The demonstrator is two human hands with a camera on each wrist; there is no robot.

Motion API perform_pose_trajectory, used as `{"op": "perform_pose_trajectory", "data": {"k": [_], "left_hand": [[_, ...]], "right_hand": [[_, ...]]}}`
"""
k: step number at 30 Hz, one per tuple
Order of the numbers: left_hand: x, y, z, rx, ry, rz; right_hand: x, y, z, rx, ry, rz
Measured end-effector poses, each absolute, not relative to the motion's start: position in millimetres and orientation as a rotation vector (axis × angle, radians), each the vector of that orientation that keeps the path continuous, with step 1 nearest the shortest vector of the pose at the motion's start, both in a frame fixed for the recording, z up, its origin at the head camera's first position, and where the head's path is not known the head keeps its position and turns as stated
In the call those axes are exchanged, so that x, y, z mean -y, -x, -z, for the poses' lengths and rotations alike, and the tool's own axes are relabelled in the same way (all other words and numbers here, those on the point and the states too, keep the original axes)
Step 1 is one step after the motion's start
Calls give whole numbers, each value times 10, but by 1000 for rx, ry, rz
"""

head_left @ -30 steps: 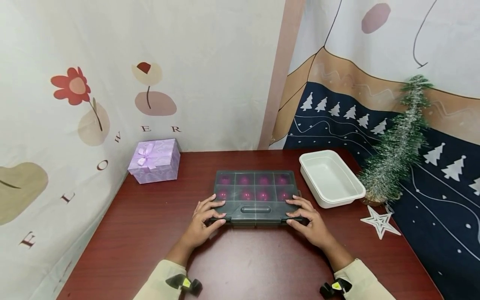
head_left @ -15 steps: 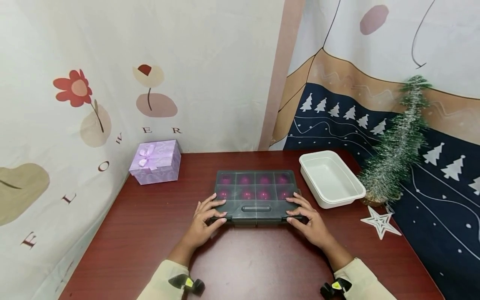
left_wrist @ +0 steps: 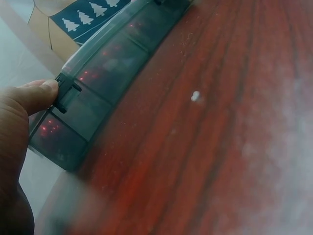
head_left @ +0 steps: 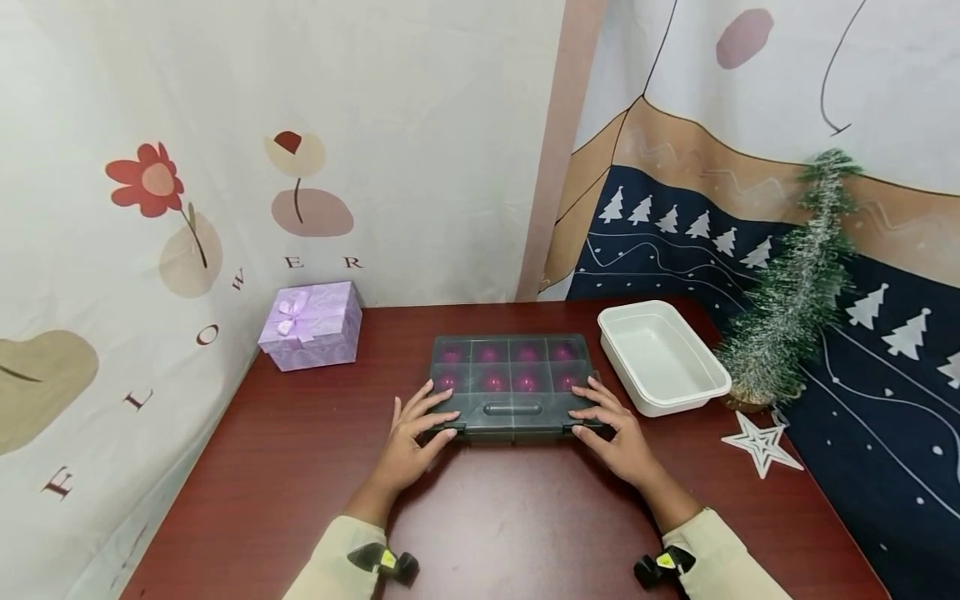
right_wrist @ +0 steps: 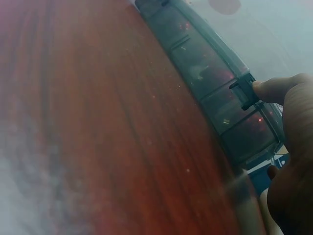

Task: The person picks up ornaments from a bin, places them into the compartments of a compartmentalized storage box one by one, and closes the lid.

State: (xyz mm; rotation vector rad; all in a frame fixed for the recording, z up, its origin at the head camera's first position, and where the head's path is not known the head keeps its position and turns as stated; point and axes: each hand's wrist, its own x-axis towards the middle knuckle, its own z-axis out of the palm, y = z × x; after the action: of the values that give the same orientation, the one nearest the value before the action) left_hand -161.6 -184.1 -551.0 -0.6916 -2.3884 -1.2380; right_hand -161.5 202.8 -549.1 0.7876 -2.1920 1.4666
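A dark see-through compartment case, lid down, lies on the table with magenta shiny balls in its compartments. My left hand rests at its front left corner, fingers spread over the lid. Its thumb presses at the left latch in the left wrist view. At the front right corner, my right hand lies likewise, fingers reaching over the lid. In the right wrist view, its thumb touches the right latch.
Right of the case stands a white tub. Behind it are a small tinsel tree and a white star near the table's right edge. A lilac gift box sits at the back left, by the wall cloth.
The case has shifted slightly away from me, with both hands following it. My fingers lie a little straighter on the lid, thumbs still at the latches.
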Motion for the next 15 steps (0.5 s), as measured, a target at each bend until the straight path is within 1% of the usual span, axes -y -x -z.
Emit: {"op": "perform_pose_trajectory", "data": {"k": [15], "left_hand": [[1832, 1637, 5539, 2403, 689, 1115]], "right_hand": [[-2042, 1663, 5528, 2266, -744, -1387]]}}
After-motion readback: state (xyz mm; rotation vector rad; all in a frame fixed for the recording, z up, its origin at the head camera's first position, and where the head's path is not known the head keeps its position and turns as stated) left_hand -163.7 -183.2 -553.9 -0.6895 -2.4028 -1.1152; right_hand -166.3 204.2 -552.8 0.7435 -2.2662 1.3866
